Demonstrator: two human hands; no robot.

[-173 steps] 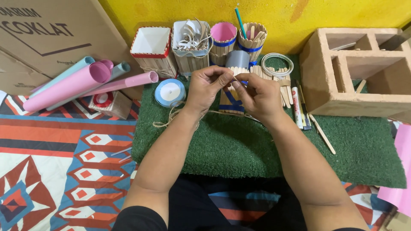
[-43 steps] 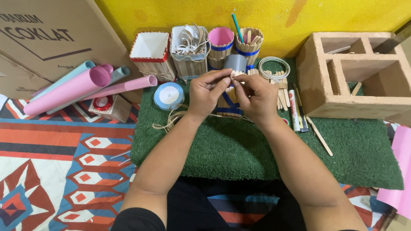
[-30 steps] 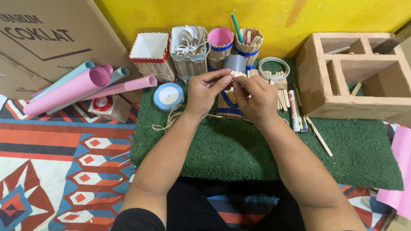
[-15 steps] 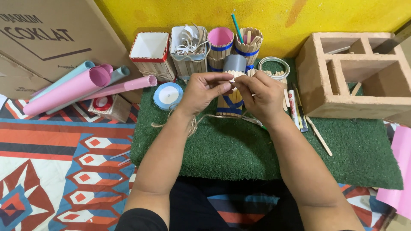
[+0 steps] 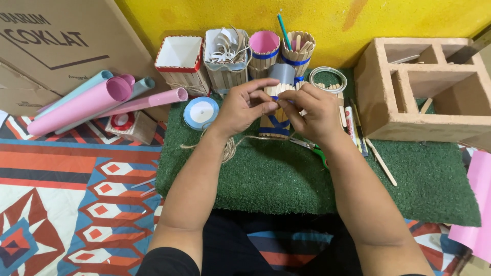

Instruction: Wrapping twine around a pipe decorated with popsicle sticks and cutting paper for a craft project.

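A small cylinder holder (image 5: pixel 274 118) clad in upright wooden sticks, with blue ribbon crossed over its front and a grey tube showing at its top, stands on the green turf mat (image 5: pixel 286 174). My left hand (image 5: pixel 244 106) pinches its upper rim from the left. From the right, my right hand (image 5: pixel 313 110) pinches the same rim, fingertips nearly touching the left ones. A strand of jute twine (image 5: pixel 231 145) trails under my left wrist. What the fingertips hold between them is hidden.
Behind stand stick-clad cups (image 5: pixel 226 57), a pink-lined cup (image 5: pixel 264 48) and a white square box (image 5: pixel 182 59). A blue ribbon roll (image 5: pixel 200 112) lies left, rolled paper tubes (image 5: pixel 97 97) farther left. A wooden shelf box (image 5: pixel 424 87) is right; scissors (image 5: pixel 316 149), pens and sticks lie beside it.
Both hands stayed at the holder's rim, shifting slightly right and upward, with fingers working at the top edge. The holder has kept its place on the mat.
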